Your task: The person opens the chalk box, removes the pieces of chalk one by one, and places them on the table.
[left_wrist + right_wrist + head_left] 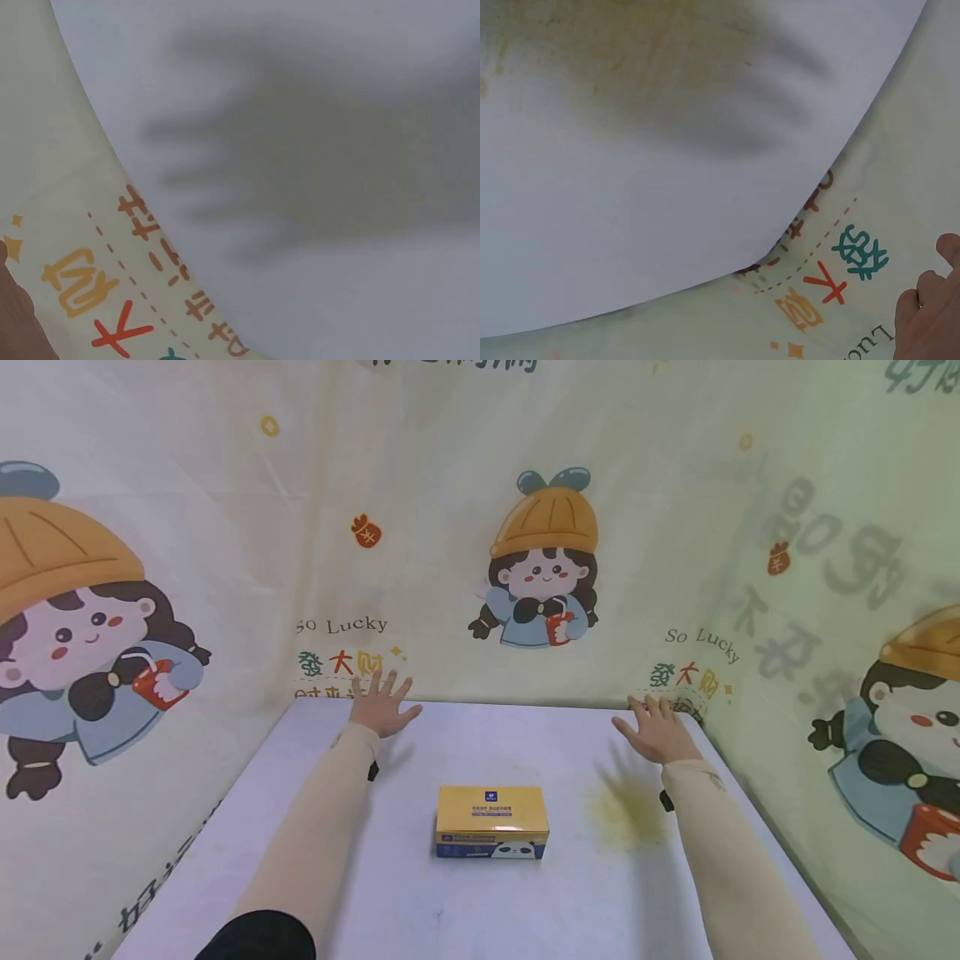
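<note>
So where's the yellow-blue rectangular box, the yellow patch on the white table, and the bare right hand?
Yellow-blue rectangular box (492, 821): head view, top face.
Yellow patch (626, 814): head view, middle.
Bare right hand (659, 732): head view, back of hand.

"What colours is the box (492, 822) showing?"

"Its top is showing yellow with small dark-blue print (491, 811), and its front is mixing yellow and blue with a black-and-white panda (515, 849)."

"And the desk (480, 910)?"

"It's looking white with a lilac tint, and a mottled yellow stain (628, 818) is marking it."

"The sleeves (311, 831)?"

"They're showing plain beige; a black patch (258, 937) is covering part of the left one."

"How about the cloth (435, 568)?"

"It's showing cream, greener at right; its girls (536, 618) are sporting orange hats (549, 522) and blue coats, while its characters (342, 662) are mixing teal, red and yellow."
</note>
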A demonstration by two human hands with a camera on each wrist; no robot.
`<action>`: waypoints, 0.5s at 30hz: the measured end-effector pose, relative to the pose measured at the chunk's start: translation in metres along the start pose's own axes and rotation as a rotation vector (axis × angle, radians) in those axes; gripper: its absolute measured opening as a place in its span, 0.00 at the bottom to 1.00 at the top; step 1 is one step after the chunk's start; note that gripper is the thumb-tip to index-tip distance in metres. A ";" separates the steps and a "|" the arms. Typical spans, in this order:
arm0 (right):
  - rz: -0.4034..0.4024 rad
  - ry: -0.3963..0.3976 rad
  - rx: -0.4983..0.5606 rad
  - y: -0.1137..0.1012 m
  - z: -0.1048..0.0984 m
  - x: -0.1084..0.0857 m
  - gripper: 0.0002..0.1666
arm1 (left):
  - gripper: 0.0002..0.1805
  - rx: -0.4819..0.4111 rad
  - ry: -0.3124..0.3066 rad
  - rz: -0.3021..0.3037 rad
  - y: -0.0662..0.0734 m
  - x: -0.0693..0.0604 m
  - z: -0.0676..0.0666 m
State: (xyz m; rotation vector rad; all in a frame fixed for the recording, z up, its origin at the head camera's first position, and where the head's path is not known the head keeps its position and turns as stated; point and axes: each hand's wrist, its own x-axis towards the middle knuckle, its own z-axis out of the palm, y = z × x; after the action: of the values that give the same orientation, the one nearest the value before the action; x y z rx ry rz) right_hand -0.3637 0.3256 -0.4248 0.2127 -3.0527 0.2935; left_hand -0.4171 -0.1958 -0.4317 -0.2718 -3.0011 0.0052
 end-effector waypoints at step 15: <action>-0.009 0.005 0.018 0.006 -0.002 -0.007 0.50 | 0.46 -0.003 -0.006 0.026 -0.012 0.003 0.005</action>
State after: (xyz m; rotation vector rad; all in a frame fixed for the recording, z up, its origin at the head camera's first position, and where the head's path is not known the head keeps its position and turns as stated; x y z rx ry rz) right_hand -0.3572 0.3330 -0.4245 0.2267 -3.0447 0.3198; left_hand -0.4228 -0.2073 -0.4357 -0.3124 -3.0038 0.0039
